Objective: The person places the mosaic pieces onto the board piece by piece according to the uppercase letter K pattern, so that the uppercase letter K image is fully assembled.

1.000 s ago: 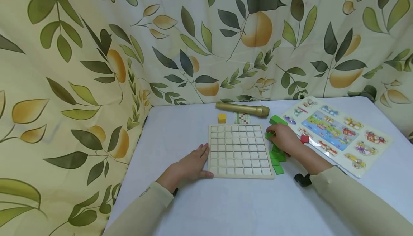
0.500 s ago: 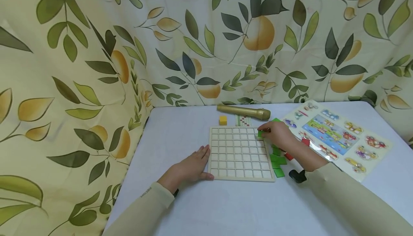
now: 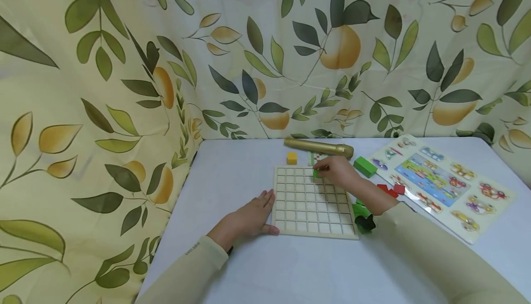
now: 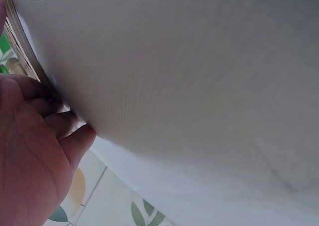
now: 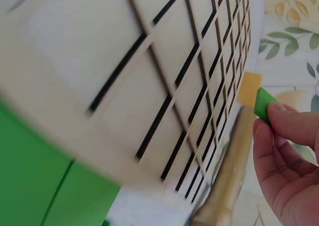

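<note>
My right hand (image 3: 338, 172) pinches a small green tile (image 5: 264, 105) between thumb and fingertips, over the far row of a pale wooden grid board (image 3: 296, 202). In the head view only a sliver of that tile shows beside the fingers. My left hand (image 3: 250, 216) lies with straight fingers along the board's left edge, thumb near the front corner. The left wrist view has its fingertips right at the board's side. More green tiles (image 3: 361, 210) lie by the board's right edge, partly hidden by the right wrist. A yellow block (image 3: 292, 158) sits behind the board.
A gold microphone (image 3: 319, 146) lies at the back, with a small patterned card (image 3: 314, 156) before it. To the right are a green block (image 3: 365, 167), several red pieces (image 3: 399, 189) and a picture puzzle board (image 3: 433, 179). A leaf-print curtain (image 3: 265, 55) stands behind the white table.
My right hand has carried the green tile from the pile on the right, leftward over the board's far row. The left hand has stayed at the board's edge.
</note>
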The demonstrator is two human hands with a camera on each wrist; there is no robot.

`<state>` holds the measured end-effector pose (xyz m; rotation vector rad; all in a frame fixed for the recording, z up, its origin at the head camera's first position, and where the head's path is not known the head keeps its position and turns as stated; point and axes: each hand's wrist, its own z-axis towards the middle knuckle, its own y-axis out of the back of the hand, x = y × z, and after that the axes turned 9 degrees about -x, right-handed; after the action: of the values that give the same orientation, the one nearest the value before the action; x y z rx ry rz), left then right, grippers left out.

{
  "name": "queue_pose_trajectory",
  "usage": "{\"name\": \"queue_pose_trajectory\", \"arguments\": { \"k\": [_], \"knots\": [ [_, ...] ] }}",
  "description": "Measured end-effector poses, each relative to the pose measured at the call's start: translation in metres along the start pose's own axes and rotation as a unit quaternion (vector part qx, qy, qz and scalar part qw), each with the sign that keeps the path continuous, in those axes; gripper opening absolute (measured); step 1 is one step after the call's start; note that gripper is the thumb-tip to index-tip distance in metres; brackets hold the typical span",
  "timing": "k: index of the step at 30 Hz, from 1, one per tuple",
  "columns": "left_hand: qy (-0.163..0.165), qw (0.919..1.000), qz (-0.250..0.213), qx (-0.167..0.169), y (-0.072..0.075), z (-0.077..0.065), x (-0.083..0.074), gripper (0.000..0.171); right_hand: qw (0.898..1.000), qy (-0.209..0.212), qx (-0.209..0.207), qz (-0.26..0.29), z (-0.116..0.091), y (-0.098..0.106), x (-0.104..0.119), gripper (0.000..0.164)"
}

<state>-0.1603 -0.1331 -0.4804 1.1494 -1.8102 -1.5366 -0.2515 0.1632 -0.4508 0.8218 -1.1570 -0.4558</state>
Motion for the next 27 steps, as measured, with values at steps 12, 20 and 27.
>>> {"name": "queue_pose_trajectory", "arguments": {
  "k": [12, 20, 27],
  "knots": [
    [0.013, 0.9999, 0.001, 0.008, 0.004, 0.001, -0.001, 0.108, 0.999, 0.041, 0.008, -0.005, 0.026, -0.021, 0.020, 0.016],
    [0.013, 0.9999, -0.003, 0.010, 0.005, -0.001, -0.003, 0.108, 0.999, 0.034, 0.013, 0.011, 0.041, -0.040, 0.020, 0.012],
    [0.015, 0.9998, -0.007, 0.010, 0.007, -0.002, -0.006, 0.107, 0.999, 0.028, 0.020, 0.008, 0.049, -0.052, 0.021, 0.013]
  ]
}}
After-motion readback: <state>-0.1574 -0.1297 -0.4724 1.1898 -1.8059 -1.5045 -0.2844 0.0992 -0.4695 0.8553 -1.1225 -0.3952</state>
